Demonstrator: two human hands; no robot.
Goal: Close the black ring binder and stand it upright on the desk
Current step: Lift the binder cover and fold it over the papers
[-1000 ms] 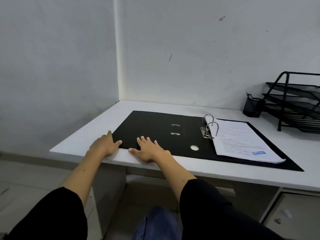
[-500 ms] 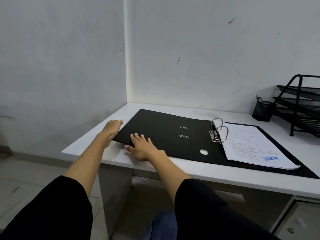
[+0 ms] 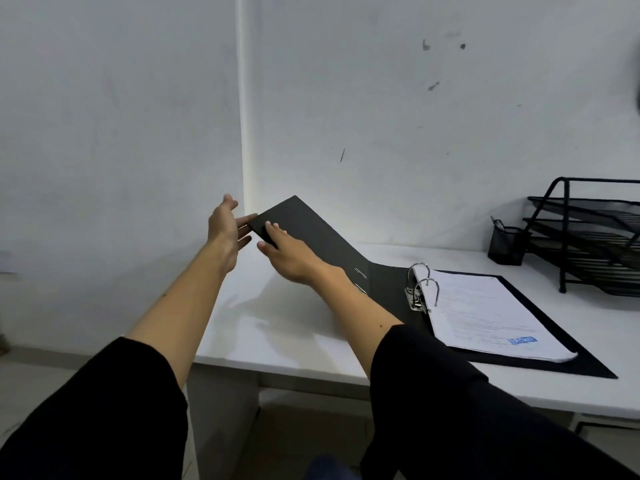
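Observation:
The black ring binder [image 3: 325, 237] lies open on the white desk [image 3: 277, 327]. Its left cover is raised at a slant, its free edge in the air. A stack of white printed paper [image 3: 485, 317] sits on the right cover, threaded on the metal rings [image 3: 420, 285]. My left hand [image 3: 227, 230] is at the cover's raised left edge, fingers touching it from below and outside. My right hand [image 3: 291, 254] grips the near part of that same edge, fingers over the top of the cover.
A black wire letter tray [image 3: 588, 237] stands at the desk's back right, with a black mesh pen cup [image 3: 507, 244] just left of it. White walls meet in a corner behind the desk. The desk's front edge runs below the binder.
The left cover lay flat on the desk under both hands; now both hands have lifted its left edge well off the desk. The view has also tilted upward.

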